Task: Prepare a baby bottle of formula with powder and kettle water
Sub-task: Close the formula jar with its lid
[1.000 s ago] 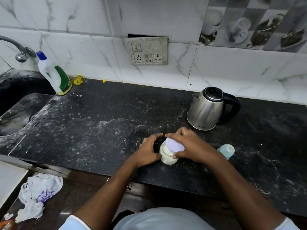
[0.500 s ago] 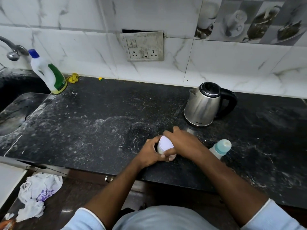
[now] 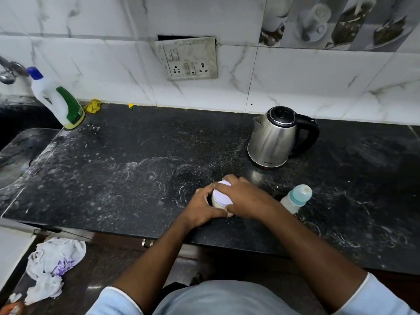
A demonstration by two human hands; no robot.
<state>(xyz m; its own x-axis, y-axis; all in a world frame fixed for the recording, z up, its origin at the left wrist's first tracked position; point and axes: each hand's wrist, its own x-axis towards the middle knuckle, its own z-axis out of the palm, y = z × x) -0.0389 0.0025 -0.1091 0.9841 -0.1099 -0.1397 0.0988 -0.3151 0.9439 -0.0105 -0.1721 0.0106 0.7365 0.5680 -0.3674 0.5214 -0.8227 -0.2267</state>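
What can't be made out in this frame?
- Jar contents: hidden by the lid and both hands.
- Whether the lid is fully on: right hand covers its rim.
- Kettle water level: lid shut, steel body.
- Tap: cut off by the left edge.
- Bottle fill: too small.

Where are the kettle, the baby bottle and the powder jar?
kettle (image 3: 273, 139), head view, steel body.
baby bottle (image 3: 297, 196), head view, teal cap.
powder jar (image 3: 221, 195), head view, lilac lid.
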